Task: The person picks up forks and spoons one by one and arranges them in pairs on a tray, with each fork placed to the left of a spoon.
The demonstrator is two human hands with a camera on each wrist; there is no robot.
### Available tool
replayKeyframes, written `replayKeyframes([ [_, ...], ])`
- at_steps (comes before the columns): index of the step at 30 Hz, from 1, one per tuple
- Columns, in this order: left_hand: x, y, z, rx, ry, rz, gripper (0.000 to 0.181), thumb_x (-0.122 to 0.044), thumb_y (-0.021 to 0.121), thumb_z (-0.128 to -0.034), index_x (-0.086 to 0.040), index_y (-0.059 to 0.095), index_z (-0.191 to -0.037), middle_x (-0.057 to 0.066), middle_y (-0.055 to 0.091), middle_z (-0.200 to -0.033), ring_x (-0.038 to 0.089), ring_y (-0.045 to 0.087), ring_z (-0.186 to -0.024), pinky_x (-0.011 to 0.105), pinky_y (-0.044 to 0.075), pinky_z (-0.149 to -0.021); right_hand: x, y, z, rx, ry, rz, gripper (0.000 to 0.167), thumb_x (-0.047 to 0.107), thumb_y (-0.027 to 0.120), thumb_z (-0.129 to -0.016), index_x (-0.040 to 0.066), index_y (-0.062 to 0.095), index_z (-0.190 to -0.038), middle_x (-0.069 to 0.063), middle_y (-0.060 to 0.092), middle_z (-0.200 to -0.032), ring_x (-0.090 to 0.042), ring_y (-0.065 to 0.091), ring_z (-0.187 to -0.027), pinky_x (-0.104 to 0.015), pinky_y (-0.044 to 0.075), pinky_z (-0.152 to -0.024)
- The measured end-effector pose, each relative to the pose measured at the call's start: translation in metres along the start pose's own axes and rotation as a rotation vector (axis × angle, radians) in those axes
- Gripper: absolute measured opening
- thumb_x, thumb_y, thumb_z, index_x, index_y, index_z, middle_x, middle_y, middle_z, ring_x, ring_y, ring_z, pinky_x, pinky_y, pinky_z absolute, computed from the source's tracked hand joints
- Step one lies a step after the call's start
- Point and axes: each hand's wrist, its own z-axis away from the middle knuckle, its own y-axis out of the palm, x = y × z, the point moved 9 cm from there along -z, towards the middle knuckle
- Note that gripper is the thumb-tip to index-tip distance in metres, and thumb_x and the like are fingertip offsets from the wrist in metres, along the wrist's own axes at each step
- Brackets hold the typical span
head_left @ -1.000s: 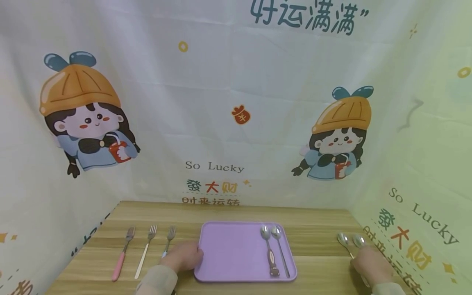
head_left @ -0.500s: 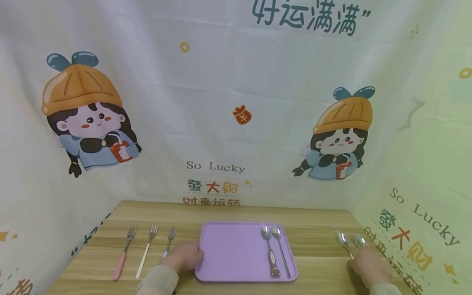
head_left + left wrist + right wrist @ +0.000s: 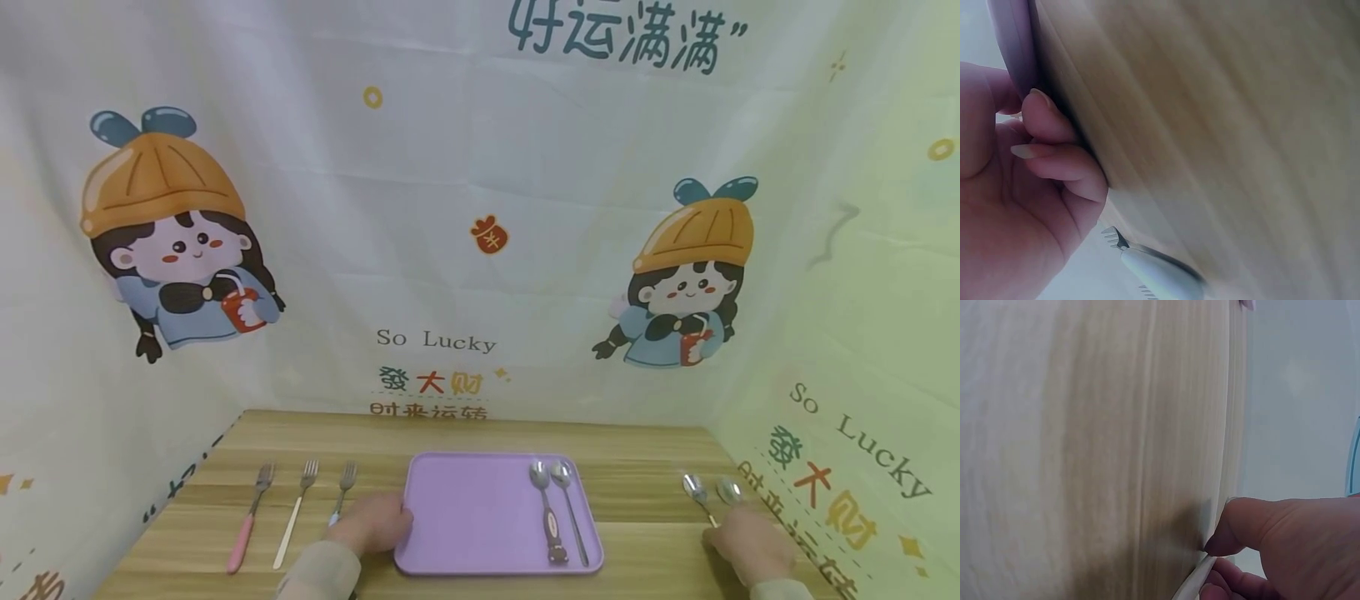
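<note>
Farthest left of the purple tray, on a wood-grain counter, lies a pink-handled fork, tines pointing away from the person. Nearer the tray comes a white-handled fork, set the same way. Above and behind these, left of the tray, a cartoon figure in an orange hat is printed on the pale cloth that walls the counter.

Nearest the tray's left side is a blue-handled fork — the left hand and its sleeve cover the lower part of its handle. That hand has its fingers curled at the tray's left rim, gripping it.

The tray lies flat. Behind it, the cloth reads "So Lucky", with Chinese lettering below. Inside the tray's right half two spoons lie side by side, bowls at the far end: a brown spoon with a bear-shaped handle end, then, close to the tray's right rim, a plain silver spoon.

Well to the right of the tray is a pale-handled spoon, its handle pinched between thumb and fingers of the right hand. Just beyond it, farther from the tray, shows the bowl of another spoon — the same hand hides its handle. The cloth's right side stands close by.
</note>
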Motion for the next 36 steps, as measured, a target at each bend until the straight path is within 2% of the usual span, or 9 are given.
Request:
replayKeyframes([
  [4, 0.005, 0.002, -0.003, -0.012, -0.004, 0.015, 0.023, -0.028, 0.053, -0.1005, -0.014, 0.069, -0.093, 0.004, 0.068, -0.087, 0.021, 0.060, -0.078, 0.047, 0.055, -0.080, 0.003, 0.000, 0.000, -0.001, -0.038, 0.004, 0.032, 0.029, 0.072, -0.088, 0.008, 0.058, -0.069, -0.012, 0.062, -0.071, -0.028, 0.059, -0.066, -0.043, 0.051, -0.062],
  [10, 0.012, 0.006, -0.012, -0.031, 0.027, 0.017, 0.022, -0.029, 0.054, -0.1002, -0.015, 0.068, -0.091, 0.004, 0.068, -0.087, 0.022, 0.061, -0.078, 0.050, 0.056, -0.081, 0.009, -0.001, 0.000, -0.011, -0.091, 0.012, 0.027, 0.025, 0.074, -0.089, 0.009, 0.056, -0.074, -0.010, 0.062, -0.076, -0.027, 0.060, -0.071, -0.044, 0.051, -0.063],
  [17, 0.012, 0.005, -0.011, -0.026, 0.029, 0.026, 0.022, -0.029, 0.055, -0.1005, -0.015, 0.069, -0.091, 0.003, 0.069, -0.087, 0.021, 0.061, -0.079, 0.049, 0.056, -0.080, 0.011, -0.001, 0.002, 0.005, -0.076, -0.003, 0.028, 0.023, 0.070, -0.090, 0.009, 0.057, -0.070, -0.009, 0.059, -0.070, -0.024, 0.057, -0.065, -0.037, 0.047, -0.058],
  [27, 0.001, 0.000, 0.000, -0.018, 0.008, 0.020, 0.026, -0.029, 0.051, -0.1026, -0.013, 0.068, -0.093, 0.005, 0.067, -0.087, 0.022, 0.060, -0.078, 0.047, 0.055, -0.079, 0.010, 0.000, 0.000, 0.036, -0.032, -0.007, 0.025, 0.021, 0.068, -0.092, 0.006, 0.061, -0.073, -0.013, 0.061, -0.075, -0.027, 0.060, -0.069, -0.040, 0.052, -0.061],
  [36, 0.003, 0.000, -0.003, -0.031, 0.008, 0.014, 0.022, -0.028, 0.054, -0.1009, -0.014, 0.068, -0.091, 0.003, 0.067, -0.086, 0.022, 0.060, -0.078, 0.048, 0.055, -0.079, 0.011, 0.000, 0.000, 0.061, -0.040, 0.013, 0.024, 0.019, 0.065, -0.093, 0.005, 0.061, -0.074, -0.015, 0.065, -0.079, -0.032, 0.064, -0.073, -0.049, 0.056, -0.067],
])
